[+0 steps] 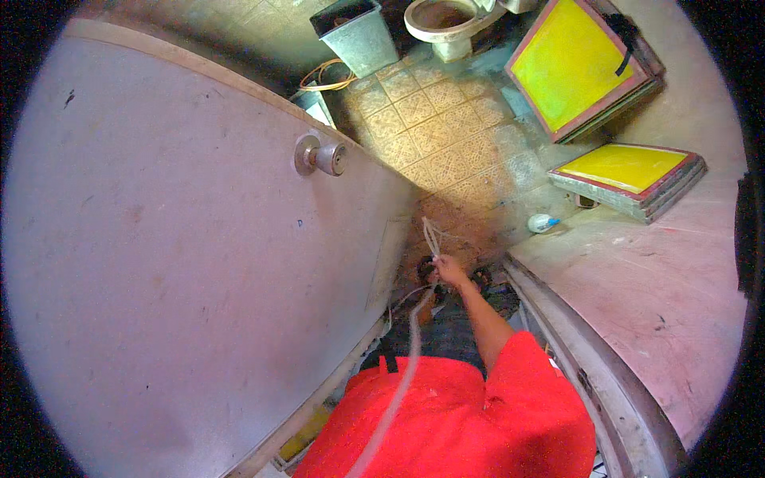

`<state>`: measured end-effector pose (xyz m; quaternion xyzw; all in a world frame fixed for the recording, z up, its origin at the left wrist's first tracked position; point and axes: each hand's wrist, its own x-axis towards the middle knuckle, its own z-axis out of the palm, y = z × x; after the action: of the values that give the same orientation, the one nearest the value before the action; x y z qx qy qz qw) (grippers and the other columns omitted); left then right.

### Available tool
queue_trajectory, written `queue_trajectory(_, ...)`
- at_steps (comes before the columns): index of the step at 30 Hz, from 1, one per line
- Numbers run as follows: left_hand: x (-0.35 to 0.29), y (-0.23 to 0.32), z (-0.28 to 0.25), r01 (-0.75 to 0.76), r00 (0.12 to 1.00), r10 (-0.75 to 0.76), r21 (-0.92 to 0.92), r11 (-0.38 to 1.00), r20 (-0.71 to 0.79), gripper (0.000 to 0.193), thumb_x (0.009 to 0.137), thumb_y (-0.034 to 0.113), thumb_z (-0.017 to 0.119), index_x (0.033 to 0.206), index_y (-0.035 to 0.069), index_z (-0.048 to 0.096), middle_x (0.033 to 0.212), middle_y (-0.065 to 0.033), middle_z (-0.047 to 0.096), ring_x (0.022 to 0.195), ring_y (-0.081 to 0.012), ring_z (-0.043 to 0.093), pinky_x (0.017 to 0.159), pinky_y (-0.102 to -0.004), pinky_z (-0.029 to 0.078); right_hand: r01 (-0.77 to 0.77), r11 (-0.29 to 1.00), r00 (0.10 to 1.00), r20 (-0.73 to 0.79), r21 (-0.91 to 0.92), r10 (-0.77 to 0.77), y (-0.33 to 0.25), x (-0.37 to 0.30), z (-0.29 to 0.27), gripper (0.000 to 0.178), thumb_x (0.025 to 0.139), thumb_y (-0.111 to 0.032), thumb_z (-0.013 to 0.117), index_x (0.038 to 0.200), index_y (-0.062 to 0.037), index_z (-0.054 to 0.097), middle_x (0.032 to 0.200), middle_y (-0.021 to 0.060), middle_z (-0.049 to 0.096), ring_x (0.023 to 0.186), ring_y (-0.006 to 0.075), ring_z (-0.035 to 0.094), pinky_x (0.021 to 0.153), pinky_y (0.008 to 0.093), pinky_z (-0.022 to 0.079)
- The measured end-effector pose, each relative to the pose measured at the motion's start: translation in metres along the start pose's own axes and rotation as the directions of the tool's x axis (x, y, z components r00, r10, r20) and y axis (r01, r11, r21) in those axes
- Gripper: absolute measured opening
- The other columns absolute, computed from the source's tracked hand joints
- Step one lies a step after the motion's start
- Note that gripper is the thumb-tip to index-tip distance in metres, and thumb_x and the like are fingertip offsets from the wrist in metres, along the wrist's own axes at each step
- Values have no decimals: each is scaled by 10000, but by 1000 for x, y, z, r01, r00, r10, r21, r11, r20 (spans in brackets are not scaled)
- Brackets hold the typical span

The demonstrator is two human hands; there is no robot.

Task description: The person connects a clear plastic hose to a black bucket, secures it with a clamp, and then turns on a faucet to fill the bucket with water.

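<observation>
My right hand (pixel 451 272) is closed around a pale, thin hose or cord (pixel 414 338) in front of my body. A folded loop (pixel 431 233) of it sticks out past my fingers, toward the tiled floor. From the hand the line runs down across my red shirt to the lower edge of the view. Just below, a patch of skin (pixel 427 308) seems to be part of my left hand or forearm, close to the line. Its fingers are hidden, so I cannot tell what it grips. A thinner strand (pixel 402 299) trails off to the left.
A pale door (pixel 183 239) with a round knob (pixel 327 158) fills the left. Ahead are a grey bin (pixel 362 44), a coiled orange hose (pixel 339 82) and a toilet (pixel 442 22). Yellow framed panels (pixel 567 68) lean right, near a small white bottle (pixel 543 223).
</observation>
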<state>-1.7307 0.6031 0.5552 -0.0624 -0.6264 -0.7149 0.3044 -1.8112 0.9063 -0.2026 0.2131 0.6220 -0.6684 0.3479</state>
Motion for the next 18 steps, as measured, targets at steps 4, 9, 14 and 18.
queue_trajectory(4, -37, -51, -35, -82, 993, 114, 898, 432, 36, 366, 817, 360, 535, 1038, 69, 517, 840, -50, 564, 706, -156, 524, 558, -297, 440, 16, 983, 999, -43, 183, -8, -109, -54, 26, 166, 907, -200, 441, 956, -67, 527, 707, 22, 528, 582, 115, 504, 507, 261, 429)
queue_trajectory(9, -35, -165, 17, 428, 894, -162, 684, 591, -419, 255, 873, 281, 448, 842, 30, 483, 677, -38, 419, 503, -110, 430, 375, -235, 324, 85, 768, 991, -133, 635, 0, -185, -102, 2, 160, 888, -196, 473, 947, -57, 526, 709, 21, 528, 556, 118, 482, 496, 264, 414)
queue_trajectory(14, -28, -152, 5, 464, 884, -145, 805, 370, -444, 263, 861, 327, 487, 880, 65, 504, 748, -30, 454, 618, -143, 447, 506, -263, 395, 45, 930, 982, -189, 366, 27, -165, -98, -62, 177, 867, -256, 498, 793, -99, 529, 581, -14, 485, 451, 117, 419, 427, 259, 355)
queue_trajectory(18, -32, -119, -5, 34, 952, 223, 797, 602, -209, 332, 764, 357, 607, 857, 49, 522, 701, -51, 476, 590, -172, 478, 490, -297, 400, -15, 818, 967, -199, 575, 158, -138, -101, -83, 152, 865, -247, 499, 801, -110, 524, 590, -17, 477, 477, 120, 418, 438, 255, 345)
